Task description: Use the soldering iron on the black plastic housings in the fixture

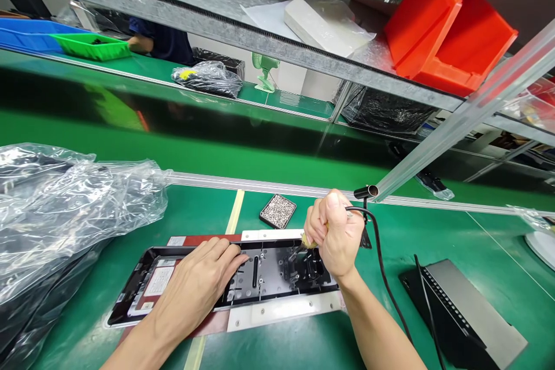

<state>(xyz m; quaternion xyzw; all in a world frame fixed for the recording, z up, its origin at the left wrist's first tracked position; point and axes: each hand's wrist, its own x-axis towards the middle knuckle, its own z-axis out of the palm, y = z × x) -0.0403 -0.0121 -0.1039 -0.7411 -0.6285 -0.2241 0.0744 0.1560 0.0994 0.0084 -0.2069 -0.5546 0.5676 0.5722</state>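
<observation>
My right hand [336,231] is closed in a fist around a corded soldering iron [307,241]. Only a bit of its yellow grip and its thin metal tip show below the fingers. The tip points down and left into a long black plastic housing [271,269], close to small raised posts. From the top of the fist runs a black cord [381,260]. My left hand [202,272] lies across the housing, its fingers closed over the far rim. White strips and a reddish-brown board [217,324] lie beneath the housing.
A small tray [278,211] of tiny metal parts sits behind the housing. Beside my right hand stands a metal tube holder [366,192]. Plastic-wrapped parts [87,202] fill the left; a black-and-grey piece [466,312] lies right. An overhead shelf carries a red bin [446,34]. Another person's arm [141,43] shows beyond.
</observation>
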